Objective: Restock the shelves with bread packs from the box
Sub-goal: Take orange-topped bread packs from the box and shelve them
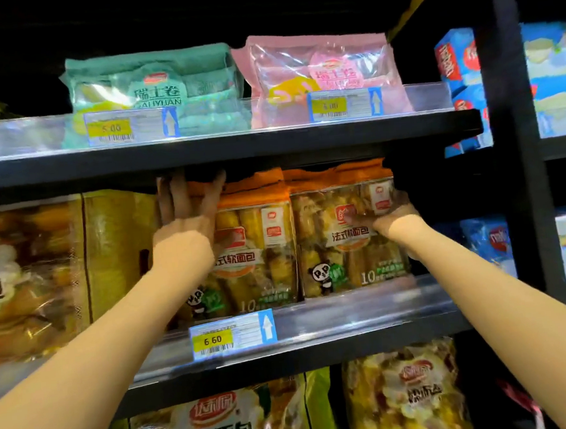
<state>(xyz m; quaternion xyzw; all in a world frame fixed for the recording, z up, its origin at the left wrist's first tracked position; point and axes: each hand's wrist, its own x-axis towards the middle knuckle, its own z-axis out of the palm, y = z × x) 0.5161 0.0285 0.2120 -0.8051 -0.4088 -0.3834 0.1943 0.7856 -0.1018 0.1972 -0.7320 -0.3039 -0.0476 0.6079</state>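
On the middle shelf [350, 314], the left hand [187, 218] lies flat and spread against the left bread pack's [260, 250] upper corner. The right hand [392, 217] grips the right bread pack's [338, 250] outer edge, thumb across its front.

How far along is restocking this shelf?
Done: the left bread pack and right bread pack, both orange-topped, stand on the middle shelf. In hand: the left hand presses the left one; the right hand grips the right one. Left: unclear, the box is out of view.

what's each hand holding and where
The right hand grips the right orange pack by its right edge; the left hand presses the top of the left orange pack.
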